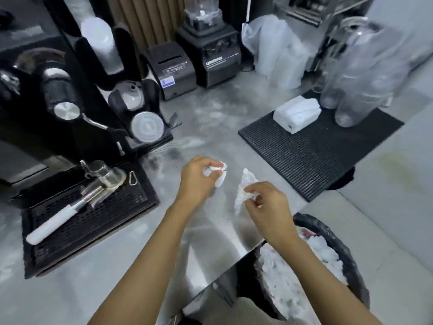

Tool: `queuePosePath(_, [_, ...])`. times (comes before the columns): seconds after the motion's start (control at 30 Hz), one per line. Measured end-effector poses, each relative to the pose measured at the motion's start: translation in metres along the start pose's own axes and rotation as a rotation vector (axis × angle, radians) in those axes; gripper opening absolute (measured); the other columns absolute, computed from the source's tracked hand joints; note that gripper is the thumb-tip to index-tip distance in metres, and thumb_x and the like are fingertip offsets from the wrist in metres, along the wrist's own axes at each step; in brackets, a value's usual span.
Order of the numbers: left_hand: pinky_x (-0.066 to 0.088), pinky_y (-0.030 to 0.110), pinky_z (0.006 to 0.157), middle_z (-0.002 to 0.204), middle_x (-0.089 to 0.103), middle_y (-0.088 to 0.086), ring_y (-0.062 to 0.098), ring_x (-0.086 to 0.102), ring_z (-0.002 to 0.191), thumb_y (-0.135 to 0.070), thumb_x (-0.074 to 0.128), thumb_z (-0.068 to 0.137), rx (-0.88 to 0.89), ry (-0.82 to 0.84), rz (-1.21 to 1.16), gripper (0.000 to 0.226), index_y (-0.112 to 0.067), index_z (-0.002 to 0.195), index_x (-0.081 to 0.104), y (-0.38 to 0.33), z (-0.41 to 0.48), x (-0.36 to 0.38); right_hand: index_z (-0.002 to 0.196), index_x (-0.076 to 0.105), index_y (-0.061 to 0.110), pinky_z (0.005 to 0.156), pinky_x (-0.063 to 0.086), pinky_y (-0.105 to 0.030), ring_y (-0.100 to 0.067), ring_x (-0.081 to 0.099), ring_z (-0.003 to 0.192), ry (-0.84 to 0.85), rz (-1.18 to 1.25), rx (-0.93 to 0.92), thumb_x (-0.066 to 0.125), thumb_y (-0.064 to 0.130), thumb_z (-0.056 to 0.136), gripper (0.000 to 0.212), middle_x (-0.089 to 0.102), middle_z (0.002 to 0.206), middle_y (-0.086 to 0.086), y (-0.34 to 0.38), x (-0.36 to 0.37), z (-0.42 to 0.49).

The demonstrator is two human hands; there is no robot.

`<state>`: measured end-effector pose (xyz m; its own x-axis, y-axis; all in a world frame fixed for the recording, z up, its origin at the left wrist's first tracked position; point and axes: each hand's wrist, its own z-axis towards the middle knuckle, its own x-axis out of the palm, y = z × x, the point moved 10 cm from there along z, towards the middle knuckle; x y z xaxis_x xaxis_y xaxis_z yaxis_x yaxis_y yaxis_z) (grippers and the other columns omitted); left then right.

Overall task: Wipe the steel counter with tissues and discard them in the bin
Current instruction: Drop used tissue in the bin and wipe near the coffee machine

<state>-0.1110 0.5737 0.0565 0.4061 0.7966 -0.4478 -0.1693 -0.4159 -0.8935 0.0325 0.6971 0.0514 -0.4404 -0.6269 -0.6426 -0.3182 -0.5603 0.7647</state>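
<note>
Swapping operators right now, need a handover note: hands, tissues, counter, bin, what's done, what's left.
Left hand: grips a crumpled white tissue wad over the counter.
Right hand: pinches a second crumpled white tissue.
Grey steel counter: whitish smears show farther back.
Black-lined round bin: under the right forearm, already holds white tissues.
White tissue pack: on the black grid mat.
Left: wipe the smears, drop both tissues in the bin.
</note>
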Motion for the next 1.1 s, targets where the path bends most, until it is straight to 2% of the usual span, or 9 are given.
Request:
queuePosePath(0.1, [0.037, -0.001, 0.07, 0.094, 0.062, 0.002, -0.017, 0.056, 0.078, 0.003, 0.068, 0.079, 0.078, 0.097, -0.005, 0.014, -0.01, 0.082, 0.072, -0.028, -0.002, 0.057, 0.105, 0.069, 0.013, 0.072, 0.048, -0.02, -0.01, 0.06, 0.074, -0.081, 0.014, 0.143, 0.063, 0.0, 0.084, 0.025, 0.062, 0.103, 0.007, -0.053, -0.038, -0.015])
queuePosePath(0.3, [0.038, 0.0, 0.072, 0.096, 0.062, -0.002, -0.011, 0.057, 0.081, -0.002, 0.071, 0.08, 0.132, 0.299, -0.032, 0.013, -0.015, 0.082, 0.072, -0.048, -0.017, 0.146, 0.114, 0.066, 0.01, 0.064, 0.037, -0.007, -0.009, 0.057, 0.081, -0.15, -0.045, 0.452, 0.06, 0.0, 0.086, 0.03, 0.062, 0.117, -0.004, -0.168, -0.072, -0.068])
queuePosePath(0.47, [0.037, 0.0, 0.074, 0.097, 0.062, -0.005, -0.008, 0.057, 0.085, -0.006, 0.071, 0.08, 0.171, 0.44, -0.003, 0.012, -0.015, 0.087, 0.074, -0.061, -0.034, 0.201, 0.141, 0.049, 0.016, 0.097, 0.039, -0.028, -0.027, 0.046, 0.129, 0.189, -0.15, 0.705, 0.068, 0.01, 0.088, 0.057, 0.037, 0.15, -0.012, -0.24, -0.057, -0.115])
queuePosePath(0.53, [0.039, 0.001, 0.074, 0.098, 0.062, -0.005, -0.004, 0.058, 0.088, -0.008, 0.071, 0.08, 0.179, 0.493, 0.017, 0.013, -0.017, 0.089, 0.074, -0.063, -0.043, 0.221, 0.142, 0.048, 0.02, 0.108, 0.033, -0.035, -0.03, 0.038, 0.138, 0.215, -0.163, 0.749, 0.066, 0.012, 0.089, 0.057, 0.033, 0.154, -0.013, -0.255, -0.059, -0.126])
queuePosePath(0.73, [0.041, 0.011, 0.085, 0.101, 0.058, -0.007, 0.001, 0.056, 0.094, -0.014, 0.068, 0.083, 0.198, 0.657, 0.114, 0.013, -0.02, 0.094, 0.072, -0.05, -0.078, 0.274, 0.122, 0.063, 0.014, 0.105, 0.037, -0.044, -0.039, 0.049, 0.12, -0.09, -0.16, 0.764, 0.066, 0.009, 0.087, 0.036, 0.054, 0.133, -0.012, -0.269, -0.104, -0.126])
queuePosePath(0.83, [0.036, 0.018, 0.098, 0.121, 0.049, -0.003, 0.006, 0.048, 0.108, -0.02, 0.065, 0.088, 0.188, 0.826, 0.286, 0.024, -0.019, 0.112, 0.067, -0.028, -0.1, 0.301, 0.113, 0.067, 0.012, 0.097, 0.046, -0.047, -0.037, 0.057, 0.106, -0.285, -0.087, 0.704, 0.065, 0.004, 0.084, 0.031, 0.059, 0.117, -0.012, -0.263, -0.133, -0.115])
queuePosePath(0.97, [0.023, 0.019, 0.105, 0.143, 0.031, -0.003, 0.012, 0.033, 0.132, -0.029, 0.062, 0.09, 0.201, 0.905, 0.42, 0.038, -0.022, 0.127, 0.058, -0.018, -0.106, 0.315, 0.109, 0.067, 0.013, 0.075, 0.042, -0.02, -0.02, 0.056, 0.093, -0.44, 0.002, 0.599, 0.063, 0.001, 0.087, 0.025, 0.053, 0.106, 0.002, -0.241, -0.163, -0.091])
queuePosePath(1.03, [0.034, 0.023, 0.106, 0.133, 0.038, -0.008, 0.007, 0.042, 0.122, -0.029, 0.062, 0.09, 0.202, 0.824, 0.306, 0.032, -0.023, 0.121, 0.062, -0.033, -0.091, 0.309, 0.109, 0.065, 0.017, 0.065, 0.038, -0.013, -0.013, 0.056, 0.087, -0.491, 0.062, 0.561, 0.062, 0.005, 0.09, 0.023, 0.055, 0.107, 0.004, -0.232, -0.17, -0.077])
queuePosePath(1.1, [0.046, 0.021, 0.092, 0.122, 0.046, -0.012, 0.0, 0.051, 0.104, -0.026, 0.064, 0.089, 0.201, 0.689, 0.174, 0.023, -0.021, 0.111, 0.067, -0.053, -0.066, 0.294, 0.109, 0.065, 0.019, 0.061, 0.04, -0.013, -0.009, 0.058, 0.087, -0.528, 0.13, 0.513, 0.062, 0.008, 0.091, 0.021, 0.058, 0.109, 0.003, -0.223, -0.172, -0.058])
